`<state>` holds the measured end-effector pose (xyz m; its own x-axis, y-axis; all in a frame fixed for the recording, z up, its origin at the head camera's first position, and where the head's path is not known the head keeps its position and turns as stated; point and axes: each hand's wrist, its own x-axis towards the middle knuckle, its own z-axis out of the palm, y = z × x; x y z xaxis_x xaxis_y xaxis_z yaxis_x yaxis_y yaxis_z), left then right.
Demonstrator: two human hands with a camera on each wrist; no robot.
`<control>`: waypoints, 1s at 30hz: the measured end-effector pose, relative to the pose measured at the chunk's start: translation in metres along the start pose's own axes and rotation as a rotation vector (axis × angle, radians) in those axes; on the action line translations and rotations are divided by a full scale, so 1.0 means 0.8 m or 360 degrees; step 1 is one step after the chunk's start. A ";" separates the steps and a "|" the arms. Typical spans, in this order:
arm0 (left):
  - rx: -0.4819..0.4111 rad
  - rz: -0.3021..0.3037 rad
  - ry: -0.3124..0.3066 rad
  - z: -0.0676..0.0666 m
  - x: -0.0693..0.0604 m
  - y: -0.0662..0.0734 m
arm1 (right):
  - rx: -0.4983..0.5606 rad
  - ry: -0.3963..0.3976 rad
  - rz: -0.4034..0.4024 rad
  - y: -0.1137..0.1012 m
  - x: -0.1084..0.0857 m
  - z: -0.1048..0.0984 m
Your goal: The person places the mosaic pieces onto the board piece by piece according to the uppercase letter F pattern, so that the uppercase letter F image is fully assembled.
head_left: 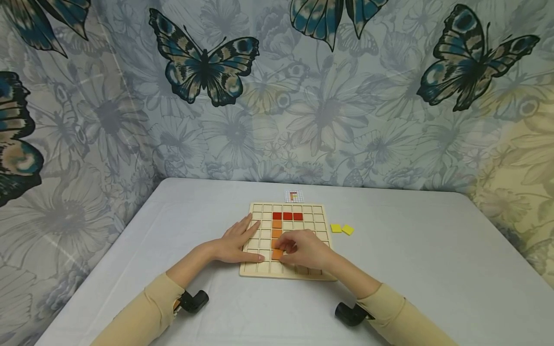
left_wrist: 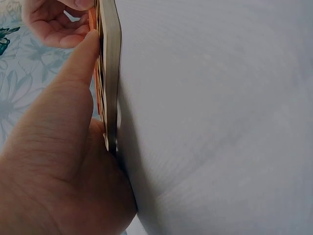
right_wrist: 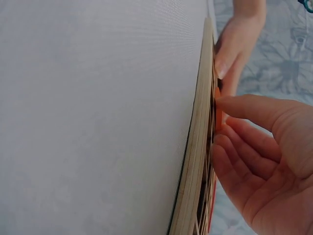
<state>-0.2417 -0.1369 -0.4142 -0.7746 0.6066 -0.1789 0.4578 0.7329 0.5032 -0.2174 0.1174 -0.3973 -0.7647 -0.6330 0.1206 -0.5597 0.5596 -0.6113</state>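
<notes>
A wooden grid board (head_left: 268,272) lies flat on the table. My left hand (head_left: 233,244) rests on its left side with the fingers spread and the thumb laid across the lower squares. Over the lower middle, my right hand (head_left: 307,250) pinches an orange square tile (head_left: 277,254) at the bottom of an orange column. In the right wrist view, that orange tile (right_wrist: 218,112) shows edge-on between thumb and fingers; whether it is fully seated in its square I cannot tell. Three red tiles (head_left: 287,216) form a row across the top of the column.
Two yellow tiles (head_left: 336,228) lie on the white table (head_left: 415,240) just right of the board. Behind the board's far edge is a small printed card (head_left: 294,196) with a coloured grid pattern. Butterfly-patterned fabric (head_left: 242,134) hangs behind the table.
</notes>
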 end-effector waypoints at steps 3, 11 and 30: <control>0.0003 0.0003 -0.0002 0.000 0.000 0.000 | -0.0011 -0.0003 -0.0010 0.000 0.001 0.000; 0.0014 0.0012 0.0002 -0.001 0.000 0.000 | -0.0002 0.0002 -0.0043 0.000 0.002 0.001; 0.0014 -0.0005 0.0013 0.010 0.008 -0.016 | 0.0077 0.0054 0.0013 0.008 -0.006 -0.003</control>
<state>-0.2493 -0.1400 -0.4285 -0.7796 0.6018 -0.1736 0.4592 0.7377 0.4949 -0.2180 0.1253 -0.3995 -0.7801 -0.6095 0.1413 -0.5376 0.5376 -0.6496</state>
